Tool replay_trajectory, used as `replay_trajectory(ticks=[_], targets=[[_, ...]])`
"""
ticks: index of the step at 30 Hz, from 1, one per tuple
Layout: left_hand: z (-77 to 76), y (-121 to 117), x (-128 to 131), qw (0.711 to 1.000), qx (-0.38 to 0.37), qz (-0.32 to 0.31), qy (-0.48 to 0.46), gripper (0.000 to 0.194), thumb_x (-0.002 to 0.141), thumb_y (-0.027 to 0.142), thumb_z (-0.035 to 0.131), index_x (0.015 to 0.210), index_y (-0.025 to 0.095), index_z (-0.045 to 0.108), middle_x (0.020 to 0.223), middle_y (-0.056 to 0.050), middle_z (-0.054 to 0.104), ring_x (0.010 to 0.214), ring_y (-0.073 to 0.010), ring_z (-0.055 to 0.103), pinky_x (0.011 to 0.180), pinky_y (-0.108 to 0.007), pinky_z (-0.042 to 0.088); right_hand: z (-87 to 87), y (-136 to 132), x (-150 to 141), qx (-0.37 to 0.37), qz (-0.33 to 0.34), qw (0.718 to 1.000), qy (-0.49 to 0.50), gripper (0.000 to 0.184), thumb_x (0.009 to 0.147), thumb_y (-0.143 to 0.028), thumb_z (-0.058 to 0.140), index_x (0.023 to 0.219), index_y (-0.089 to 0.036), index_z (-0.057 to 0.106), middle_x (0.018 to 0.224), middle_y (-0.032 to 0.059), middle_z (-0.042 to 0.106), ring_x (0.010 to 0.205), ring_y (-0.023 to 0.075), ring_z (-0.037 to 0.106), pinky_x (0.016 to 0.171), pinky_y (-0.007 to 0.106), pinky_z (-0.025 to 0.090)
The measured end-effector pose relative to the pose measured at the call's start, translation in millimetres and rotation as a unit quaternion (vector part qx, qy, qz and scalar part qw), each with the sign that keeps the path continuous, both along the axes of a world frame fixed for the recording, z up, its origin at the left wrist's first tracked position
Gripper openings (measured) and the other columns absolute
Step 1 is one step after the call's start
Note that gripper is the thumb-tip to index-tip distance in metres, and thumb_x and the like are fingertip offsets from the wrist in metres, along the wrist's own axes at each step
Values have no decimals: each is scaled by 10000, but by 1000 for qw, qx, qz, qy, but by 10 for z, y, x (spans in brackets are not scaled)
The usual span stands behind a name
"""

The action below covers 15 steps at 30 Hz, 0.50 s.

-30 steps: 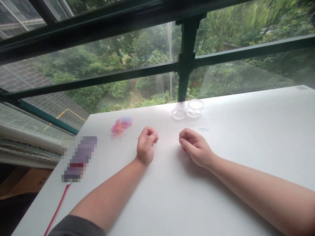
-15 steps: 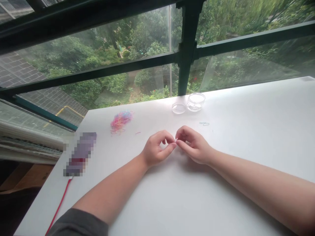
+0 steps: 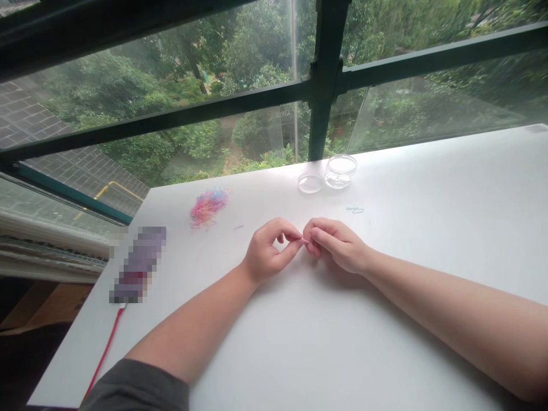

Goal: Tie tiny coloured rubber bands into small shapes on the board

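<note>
Over the middle of the white table, my left hand (image 3: 270, 251) pinches a tiny pale pink rubber band (image 3: 305, 241) between thumb and forefinger. My right hand (image 3: 338, 244) meets it fingertip to fingertip, closed, its thumb pressed on the curled forefinger at the band's other end. Most of the band is hidden by the fingers. Left of the hands lies a loose pink band (image 3: 238, 227), and beyond it a tangled heap of colourful rubber bands (image 3: 209, 206). A few pale blue-green bands (image 3: 355, 210) rest behind my right hand.
A clear round jar (image 3: 341, 172) and a clear shallow lid (image 3: 310, 184) stand at the table's back edge by the window (image 3: 321, 85). On the left lies a pixelated, phone-like object (image 3: 139, 262) with a red cable (image 3: 105, 351) running to the front edge.
My right thumb has moved up and over onto its forefinger, and the right fingers have curled in more. My left hand keeps its pinch. The view has shifted slightly.
</note>
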<state>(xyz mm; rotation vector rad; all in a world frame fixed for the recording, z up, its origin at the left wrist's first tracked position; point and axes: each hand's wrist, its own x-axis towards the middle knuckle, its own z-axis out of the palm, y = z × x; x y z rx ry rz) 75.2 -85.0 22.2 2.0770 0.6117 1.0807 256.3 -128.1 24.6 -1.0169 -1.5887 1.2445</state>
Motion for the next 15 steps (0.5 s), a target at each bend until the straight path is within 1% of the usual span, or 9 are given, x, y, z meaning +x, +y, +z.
replay_trajectory(ticks=[4, 10, 15], targets=[[-13, 12, 1, 1000, 12, -1, -3, 29, 781, 169, 614, 789, 175, 586, 738, -21, 615, 677, -118, 545, 615, -263, 418, 20, -24, -20, -3, 13, 1000, -19, 293, 913, -409, 444, 752, -174, 516, 647, -2, 553, 553, 108, 531, 583, 253, 446], [-29, 21, 5, 1000, 17, -8, -4, 50, 774, 162, 619, 793, 172, 574, 733, -19, 605, 672, -117, 544, 606, -261, 421, 26, -37, -34, 20, -13, 998, -60, 249, 916, -324, 448, 721, -181, 509, 592, -12, 553, 544, 111, 514, 586, 254, 436], [-42, 25, -14, 1000, -4, -5, -2, 76, 768, 144, 596, 833, 173, 570, 754, -20, 593, 689, -122, 551, 613, -264, 424, 15, -38, -28, 51, -39, 994, -88, 217, 907, -262, 453, 710, -184, 503, 583, -17, 557, 577, 116, 504, 666, 279, 429]])
